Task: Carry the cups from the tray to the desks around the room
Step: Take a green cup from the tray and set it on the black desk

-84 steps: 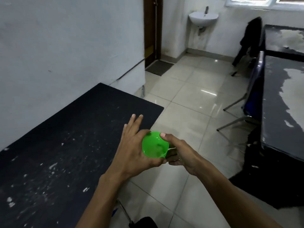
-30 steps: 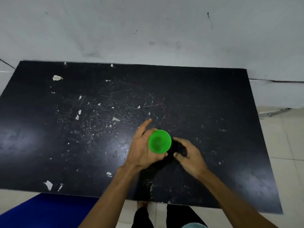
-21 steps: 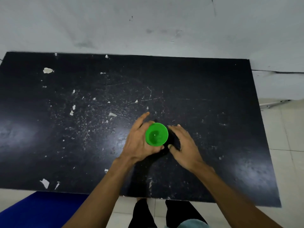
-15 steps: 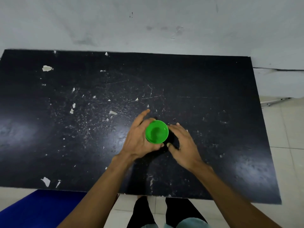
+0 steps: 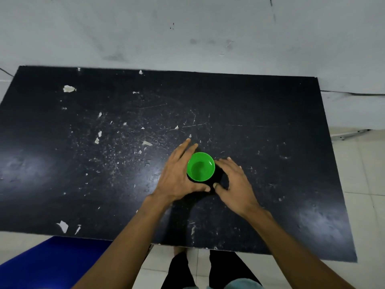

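A bright green plastic cup [image 5: 200, 166] stands upright, mouth up, near the middle of the black desk [image 5: 270, 126]. My left hand [image 5: 177, 176] wraps around the cup's left side, thumb curled under its near edge. My right hand [image 5: 233, 182] is just to the right of the cup, fingers spread and slightly apart from it, its thumb tip almost meeting the left thumb. The cup's lower body and base are hidden by my hands and shadow. The tray is out of view.
The black desk is scratched, with pale chips, and its far edge stands against a white wall [image 5: 187, 32]. A blue chair seat [image 5: 48, 261] sits at the lower left under the near edge. Tiled floor [image 5: 366, 167] lies to the right. My legs [image 5: 206, 270] stand at the desk's near edge.
I turned from the aisle to face the desk. The cup came down over its middle with both hands. In the last half second my right hand has drawn slightly off the cup.
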A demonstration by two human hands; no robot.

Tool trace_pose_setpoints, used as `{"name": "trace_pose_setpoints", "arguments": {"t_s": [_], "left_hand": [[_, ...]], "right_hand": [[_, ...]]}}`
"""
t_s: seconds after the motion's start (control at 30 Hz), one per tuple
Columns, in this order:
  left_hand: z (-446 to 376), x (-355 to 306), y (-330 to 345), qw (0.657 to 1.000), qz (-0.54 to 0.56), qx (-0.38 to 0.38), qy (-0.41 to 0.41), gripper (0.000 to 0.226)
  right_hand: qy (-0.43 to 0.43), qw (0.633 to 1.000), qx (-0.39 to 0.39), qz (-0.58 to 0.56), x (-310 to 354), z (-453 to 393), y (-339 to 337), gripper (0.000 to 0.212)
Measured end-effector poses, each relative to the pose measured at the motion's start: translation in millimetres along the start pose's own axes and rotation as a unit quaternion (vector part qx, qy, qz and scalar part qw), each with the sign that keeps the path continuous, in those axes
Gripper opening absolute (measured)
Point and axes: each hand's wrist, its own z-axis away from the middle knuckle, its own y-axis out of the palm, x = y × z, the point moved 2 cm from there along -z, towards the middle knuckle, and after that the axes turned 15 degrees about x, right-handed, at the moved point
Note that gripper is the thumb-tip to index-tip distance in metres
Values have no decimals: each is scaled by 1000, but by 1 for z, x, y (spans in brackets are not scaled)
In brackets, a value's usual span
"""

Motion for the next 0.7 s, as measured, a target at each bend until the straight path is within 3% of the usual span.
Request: {"name": "trace_pose_setpoints", "arguments": {"t_s": [0.13,0.4,0.57,0.7], "left_hand": [[11,-5,-3,999,29,-17,-35,129],[69,-16,-19,976,113,-167,-86,74],[124,-15,-32,943,123,-275,-140,63],[189,-6,-45,898,126,-373,-196,63]], "right_hand": [[6,1000,-16,3,9,7,-20,64],[-89,993,-78,26,70,10,-55,51],[-180,981,-42,59,125,6,-40,48],[-248,966,12,74,177,10,-3,47]]}}
